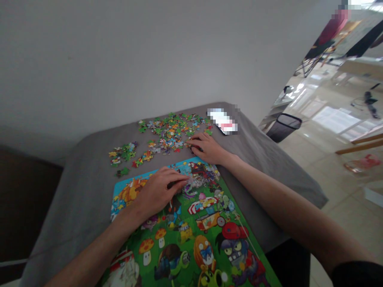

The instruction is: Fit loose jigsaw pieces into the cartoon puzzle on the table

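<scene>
My left hand (163, 189) is over the upper part of a colourful cartoon puzzle picture board (179, 255). Its thumb and fingers press together at the tips; whatever is between them, if anything, is too small to make out. Past the board's far edge, my right hand (209, 149) rests with curled fingers, a gap showing between thumb and index. Its fingertips touch the near right side of a spread of loose jigsaw pieces (172, 129). A smaller group of jigsaw pieces (124, 153) lies to the left, and a single green piece (122, 172) sits close to the board's far left corner.
A phone (223, 120) with a lit screen lies at the table's far right. Grey cloth (86, 167) covers the table, which stands against a pale wall (134, 59). On the floor to the right is a dark mesh bin (283, 126), with furniture beyond.
</scene>
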Demonstrator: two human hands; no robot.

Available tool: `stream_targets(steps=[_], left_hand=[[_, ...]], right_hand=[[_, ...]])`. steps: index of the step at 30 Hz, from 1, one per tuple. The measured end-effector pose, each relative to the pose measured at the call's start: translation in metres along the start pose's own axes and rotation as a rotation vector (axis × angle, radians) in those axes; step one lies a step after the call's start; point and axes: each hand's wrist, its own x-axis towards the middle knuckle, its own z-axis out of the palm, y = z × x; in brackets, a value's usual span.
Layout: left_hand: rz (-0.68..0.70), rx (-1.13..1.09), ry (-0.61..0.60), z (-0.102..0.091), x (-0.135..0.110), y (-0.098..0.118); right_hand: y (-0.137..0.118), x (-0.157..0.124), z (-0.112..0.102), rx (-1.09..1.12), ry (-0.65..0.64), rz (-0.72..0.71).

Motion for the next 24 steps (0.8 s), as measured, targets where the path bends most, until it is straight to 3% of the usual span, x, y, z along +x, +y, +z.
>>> stream_targets(steps=[11,24], left_hand=[[0.026,0.078,0.058,0.0081,-0.0006,-0.0047],[0.046,0.06,0.043,0.0068,-0.001,-0.0035]], right_hand=[[0.001,-0.0003,0.0018,-0.007,0.011,0.003],[0.0007,-0.0006,0.0015,-0.006,-0.001,0.008]])
